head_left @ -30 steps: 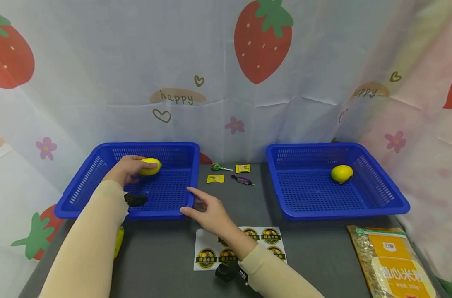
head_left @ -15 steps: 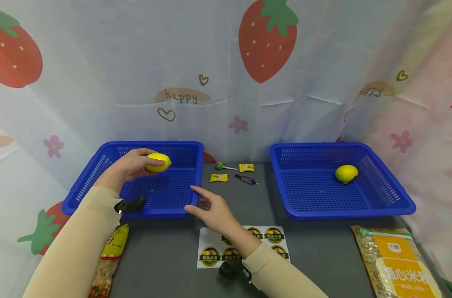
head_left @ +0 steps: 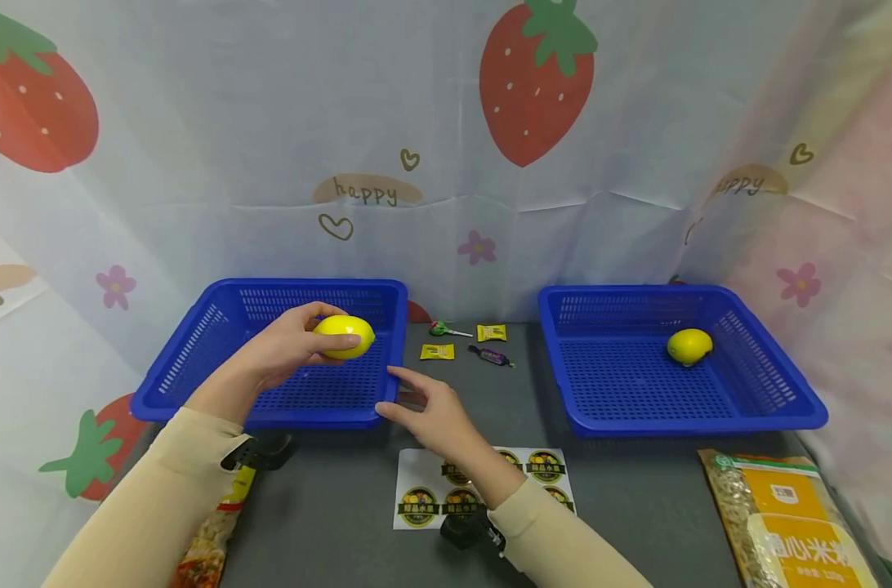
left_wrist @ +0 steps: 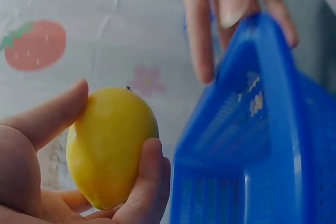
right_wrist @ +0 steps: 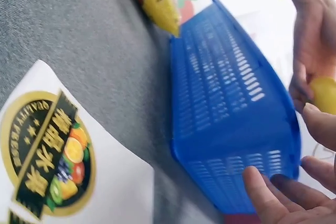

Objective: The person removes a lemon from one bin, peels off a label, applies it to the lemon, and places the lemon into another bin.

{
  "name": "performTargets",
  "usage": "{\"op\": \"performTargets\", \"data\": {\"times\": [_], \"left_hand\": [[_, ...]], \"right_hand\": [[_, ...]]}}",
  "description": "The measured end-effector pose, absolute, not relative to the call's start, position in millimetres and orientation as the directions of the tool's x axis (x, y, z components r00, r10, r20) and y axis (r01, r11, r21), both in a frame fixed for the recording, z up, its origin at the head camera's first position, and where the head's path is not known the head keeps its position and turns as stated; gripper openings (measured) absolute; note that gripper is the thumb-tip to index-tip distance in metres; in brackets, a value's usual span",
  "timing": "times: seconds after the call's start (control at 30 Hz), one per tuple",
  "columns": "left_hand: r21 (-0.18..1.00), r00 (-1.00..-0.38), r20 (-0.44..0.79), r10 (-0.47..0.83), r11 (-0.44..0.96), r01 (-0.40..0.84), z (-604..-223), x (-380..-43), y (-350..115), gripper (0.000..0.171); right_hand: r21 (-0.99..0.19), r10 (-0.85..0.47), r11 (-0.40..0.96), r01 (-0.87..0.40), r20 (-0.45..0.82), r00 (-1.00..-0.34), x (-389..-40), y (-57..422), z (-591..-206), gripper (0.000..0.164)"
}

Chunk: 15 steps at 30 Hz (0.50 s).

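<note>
My left hand point(head_left: 292, 343) holds a yellow lemon point(head_left: 346, 336) above the right half of the left blue basket point(head_left: 269, 420). In the left wrist view, thumb and fingers press the lemon point(left_wrist: 113, 145) from opposite sides, its far end pointing away from the palm. At that basket's near right corner is my right hand point(head_left: 439, 420), thumb and forefinger spread apart with their tips at the rim. The right wrist view shows its fingers point(right_wrist: 257, 192) beside the perforated basket wall point(right_wrist: 220, 93). A second lemon point(head_left: 689, 347) lies inside the right blue basket point(head_left: 681, 426).
Between the baskets lie a lollipop point(head_left: 449, 330), two yellow-wrapped sweets and a purple-wrapped one point(head_left: 491, 356). A sheet of round fruit stickers point(head_left: 420, 506) is partly under my right forearm. Food packets lie at the near left point(head_left: 207, 539) and near right point(head_left: 784, 514). A strawberry-print curtain point(head_left: 431, 106) hangs behind.
The lemon in my left hand has moved right, from the middle of the left basket toward its right side. My right hand stays at the basket's corner. The head view has shifted slightly.
</note>
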<state>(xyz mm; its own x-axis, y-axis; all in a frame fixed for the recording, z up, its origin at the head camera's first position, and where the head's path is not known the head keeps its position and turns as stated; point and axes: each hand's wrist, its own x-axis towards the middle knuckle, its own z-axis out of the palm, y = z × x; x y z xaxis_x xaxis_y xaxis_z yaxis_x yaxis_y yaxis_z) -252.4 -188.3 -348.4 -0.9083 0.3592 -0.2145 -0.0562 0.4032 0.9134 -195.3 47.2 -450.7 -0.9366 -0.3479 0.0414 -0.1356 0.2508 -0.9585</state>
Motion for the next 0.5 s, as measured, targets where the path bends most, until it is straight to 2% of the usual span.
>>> {"op": "performTargets", "data": {"times": [0.13,0.37,0.5], "left_hand": [[0.912,-0.909,-0.206,0.363,0.409,-0.043,-350,-241,-178,0.065],[0.913,-0.925,-0.182,0.334,0.407,-0.033,-361,-224,-162,0.065],[0.917,-0.933,-0.162,0.321,0.398,-0.022,-365,-215,-151,0.064]], "right_hand": [[-0.958,-0.334,0.247,-0.149,0.06,-0.941,-197,56,-444,0.062],[-0.928,-0.263,0.303,-0.218,0.139,-0.955,-192,70,-428,0.056],[-0.928,-0.233,0.271,-0.255,0.194,-0.953,-187,77,-417,0.056]]}}
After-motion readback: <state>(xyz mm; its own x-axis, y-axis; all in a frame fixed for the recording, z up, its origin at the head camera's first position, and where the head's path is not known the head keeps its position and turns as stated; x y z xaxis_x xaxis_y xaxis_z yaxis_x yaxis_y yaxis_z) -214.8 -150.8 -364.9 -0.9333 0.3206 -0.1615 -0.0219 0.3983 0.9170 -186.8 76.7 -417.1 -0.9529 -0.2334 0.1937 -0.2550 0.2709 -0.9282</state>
